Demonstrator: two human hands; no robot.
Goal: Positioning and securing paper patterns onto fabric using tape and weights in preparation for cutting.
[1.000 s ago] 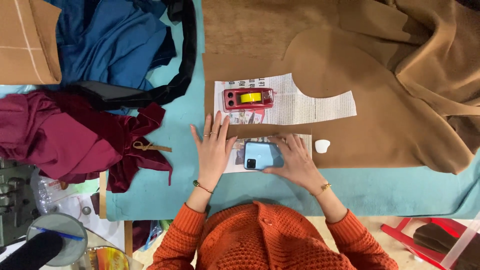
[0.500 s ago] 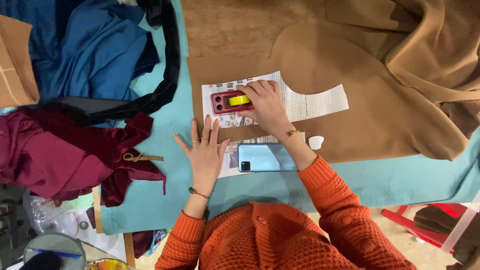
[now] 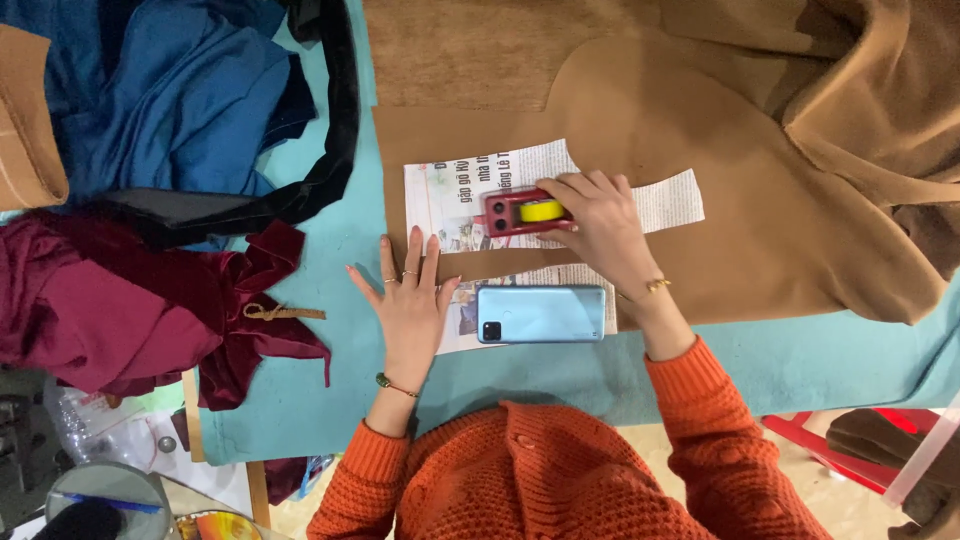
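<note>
Two hands work on the brown fabric [image 3: 760,200] spread over the teal table cover [image 3: 800,360], and everything here is placed from the light blue phone [image 3: 541,313] lying face down at the near edge. Just above the phone, the right hand [image 3: 598,222] has its fingers curled round the right end of a red tape dispenser with a yellow roll [image 3: 522,211], which rests on a newspaper pattern piece [image 3: 450,190]; the grip looks loose, more a steadying hold than a lift. Just left of the phone, the left hand [image 3: 410,300] lies flat and spread, holding nothing, its fingertips touching the lower edge of the fabric and a second strip of newspaper [image 3: 575,275] that runs under the phone. As a judgement, the paper could slide or wrinkle if the dispenser is dragged rather than raised, since only the flat palm and the phone's weight pin anything down; the phone sits near the table's edge and a sleeve could nudge it off. Whether the tape's free end is stuck to the paper is hidden by the fingers. Well left of the phone, maroon velvet [image 3: 110,300] and blue cloth [image 3: 170,100] are cut off by the frame, and the things at the lower left corner are too blurred to name.
</note>
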